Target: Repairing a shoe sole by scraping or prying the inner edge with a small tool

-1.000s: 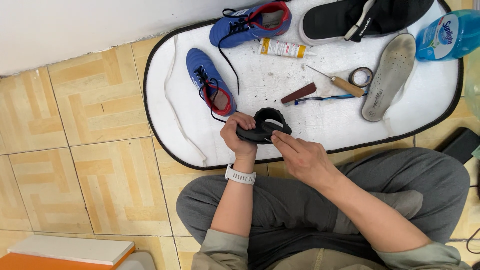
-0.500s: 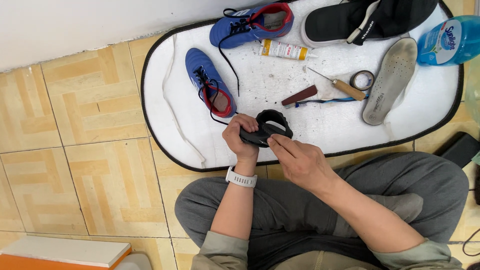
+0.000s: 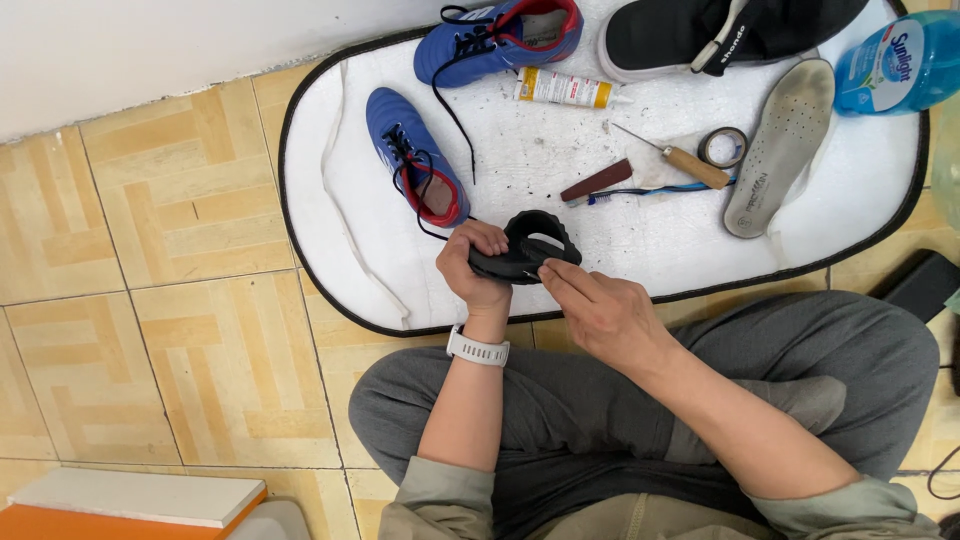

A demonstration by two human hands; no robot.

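Down low on the left, sat cross-legged on a tan tiled floor (image 3: 160, 330), at the edge of a white mat (image 3: 330, 250). Farther up on the mat, lay two blue shoes (image 3: 420, 155), laces loose. Near the middle, gripped a small black sandal (image 3: 525, 248) in the left hand (image 3: 475, 270), fingers closed tight round its side, held just above the mat's near edge. Right beside it, pressed on the sandal's strap with the right hand (image 3: 600, 315), fingertips pinched together there, though hard to tell if anything thin was held between them. Seemed to be partway through the fixing, as a guess: sandal not set down yet, still in both hands. Farther right on the mat, lay a glue tube (image 3: 565, 90), a wooden-handled awl (image 3: 685, 160), a roll of tape (image 3: 723, 147), a loose grey insole (image 3: 785, 145) and a big black shoe (image 3: 700, 35).
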